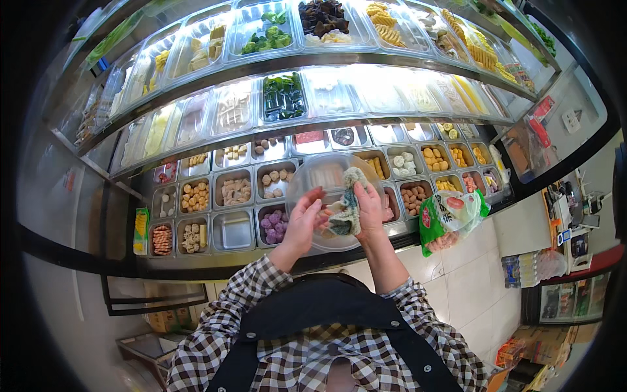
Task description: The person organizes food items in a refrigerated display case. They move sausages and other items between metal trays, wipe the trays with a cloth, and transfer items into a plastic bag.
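My right hand (370,208) grips a crumpled grey-green cloth (350,215), which hangs down from its fingers. My left hand (302,223) is just left of the cloth, fingers apart and slightly blurred; whether its fingertips touch the cloth is hard to see. Beneath both hands a round translucent plastic bowl or lid (301,179) covers part of the metal pans. Purple balls (274,226) fill a pan to the left of my left hand. To the right of my right hand, a green-and-white plastic food bag (449,218) sits at the counter's front edge, pinkish pieces showing inside.
Steel pans of food, such as brown nuggets (195,196) and white balls (403,163), line the case. Above them, two metal-edged shelves (313,61) carry clear tubs, one with broccoli (267,40). The black case edge (333,259) runs before me. Bottled packs (526,268) stand right.
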`<state>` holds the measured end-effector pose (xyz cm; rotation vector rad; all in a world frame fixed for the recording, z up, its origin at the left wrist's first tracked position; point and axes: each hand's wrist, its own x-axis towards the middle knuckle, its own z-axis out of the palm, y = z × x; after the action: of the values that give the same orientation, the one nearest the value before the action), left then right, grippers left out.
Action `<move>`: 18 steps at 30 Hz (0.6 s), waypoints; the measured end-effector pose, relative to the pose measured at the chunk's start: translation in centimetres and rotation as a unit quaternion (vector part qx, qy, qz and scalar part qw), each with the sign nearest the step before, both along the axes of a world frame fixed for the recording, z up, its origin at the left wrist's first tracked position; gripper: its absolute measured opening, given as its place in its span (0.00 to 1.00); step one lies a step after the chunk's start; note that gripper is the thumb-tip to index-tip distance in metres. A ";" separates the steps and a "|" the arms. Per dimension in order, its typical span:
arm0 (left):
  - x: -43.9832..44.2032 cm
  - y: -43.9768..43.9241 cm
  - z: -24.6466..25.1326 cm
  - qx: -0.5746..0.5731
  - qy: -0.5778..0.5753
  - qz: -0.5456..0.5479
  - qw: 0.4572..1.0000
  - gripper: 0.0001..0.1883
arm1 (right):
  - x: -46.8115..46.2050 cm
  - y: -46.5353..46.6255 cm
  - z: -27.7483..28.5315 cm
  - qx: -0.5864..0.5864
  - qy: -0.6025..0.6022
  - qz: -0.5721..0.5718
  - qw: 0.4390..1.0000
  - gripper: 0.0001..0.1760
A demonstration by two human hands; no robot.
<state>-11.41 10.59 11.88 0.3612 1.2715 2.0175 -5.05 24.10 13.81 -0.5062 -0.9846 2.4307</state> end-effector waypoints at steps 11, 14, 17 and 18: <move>1.9 1.2 -1.0 0.175 -0.274 -0.100 0.940 0.22 | -0.5 -0.2 -2.1 0.173 0.032 0.015 0.984 0.21; 2.2 1.4 -0.9 0.178 -0.142 -0.060 0.972 0.24 | -0.6 -0.3 -3.9 0.406 0.017 -0.005 0.914 0.23; 1.6 1.4 -1.4 0.117 -0.062 -0.007 0.991 0.26 | -0.6 -1.0 -4.7 0.377 -0.010 0.016 0.926 0.23; 1.6 1.4 -1.6 0.102 -0.071 0.030 0.992 0.25 | -0.6 -1.4 -4.8 0.334 -0.015 0.034 0.942 0.23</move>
<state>-9.84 11.94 10.24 0.2723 1.0034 2.1891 -5.63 22.66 9.01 -0.2638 -1.7538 1.9619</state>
